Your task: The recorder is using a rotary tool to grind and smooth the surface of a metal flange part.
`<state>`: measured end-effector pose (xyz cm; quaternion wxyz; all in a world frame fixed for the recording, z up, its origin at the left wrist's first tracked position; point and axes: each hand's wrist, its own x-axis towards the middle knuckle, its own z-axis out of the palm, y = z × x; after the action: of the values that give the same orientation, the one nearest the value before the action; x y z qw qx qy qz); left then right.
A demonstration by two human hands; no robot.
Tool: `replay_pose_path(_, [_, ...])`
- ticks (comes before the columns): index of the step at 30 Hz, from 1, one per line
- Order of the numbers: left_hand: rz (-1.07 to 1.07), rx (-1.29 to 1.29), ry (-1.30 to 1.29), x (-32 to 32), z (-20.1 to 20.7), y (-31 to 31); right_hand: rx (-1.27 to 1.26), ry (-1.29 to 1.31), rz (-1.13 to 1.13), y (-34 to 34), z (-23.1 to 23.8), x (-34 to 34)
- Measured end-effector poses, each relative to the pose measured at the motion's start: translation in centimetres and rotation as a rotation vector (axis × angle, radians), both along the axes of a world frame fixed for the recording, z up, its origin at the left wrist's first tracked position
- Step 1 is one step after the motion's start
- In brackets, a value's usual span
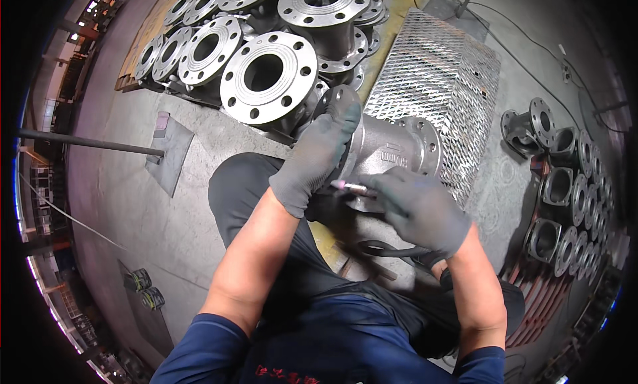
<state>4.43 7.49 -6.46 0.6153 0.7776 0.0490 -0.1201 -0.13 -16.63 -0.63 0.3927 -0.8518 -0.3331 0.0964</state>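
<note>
A grey cast-metal valve body [382,150] with round flanges lies in front of me, against the near end of a metal mesh platform. My left hand [311,156], in a grey glove, is closed round the rim of its left flange. My gloved right hand [425,208] is closed on a slim die grinder [359,188] with a pink grinding tip. That tip points left, close to the lower part of the left flange; I cannot tell whether it touches. The grinder's body is mostly hidden in my fingers. A black hose [382,251] loops below my right hand.
Several machined flanged castings [266,78] are stacked at the upper left. The mesh platform [432,78] stretches away beyond the valve body. More castings [555,184] stand in rows at the right, by red slats [541,311]. A metal bar [93,142] meets a floor plate at the left.
</note>
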Motion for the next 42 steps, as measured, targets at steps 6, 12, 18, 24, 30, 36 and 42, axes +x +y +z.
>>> replay_pose_path(6, [-0.036, 0.010, -0.013, 0.3, -0.7, 0.7, -0.084, 0.022, 0.047, 0.0, 0.0, -0.1])
replay_pose_path(12, [-0.008, 0.028, 0.067, 0.0, 0.1, 0.4, -0.064, 0.015, 0.037, 0.0, -0.2, -0.3])
replay_pose_path(18, [0.000, 0.170, 0.054, 0.0, 1.5, 0.3, -0.028, 0.012, -0.002, -0.2, -0.2, -0.4])
replay_pose_path(24, [0.013, 0.062, 0.099, 0.0, -0.5, 0.8, -0.034, -0.030, -0.019, 0.1, -0.1, -0.4])
replay_pose_path(30, [0.012, -0.201, 0.264, -0.2, -0.3, 0.6, -0.008, -0.012, -0.091, -0.3, 0.5, 0.4])
replay_pose_path(36, [-0.098, -0.140, -0.146, -0.3, -3.8, 1.7, 0.033, -0.001, -0.060, -0.7, 0.1, 1.1])
replay_pose_path(42, [0.074, -0.400, 0.387, -0.1, 1.5, 0.4, 0.028, 0.001, -0.024, -0.9, -0.3, 1.2])
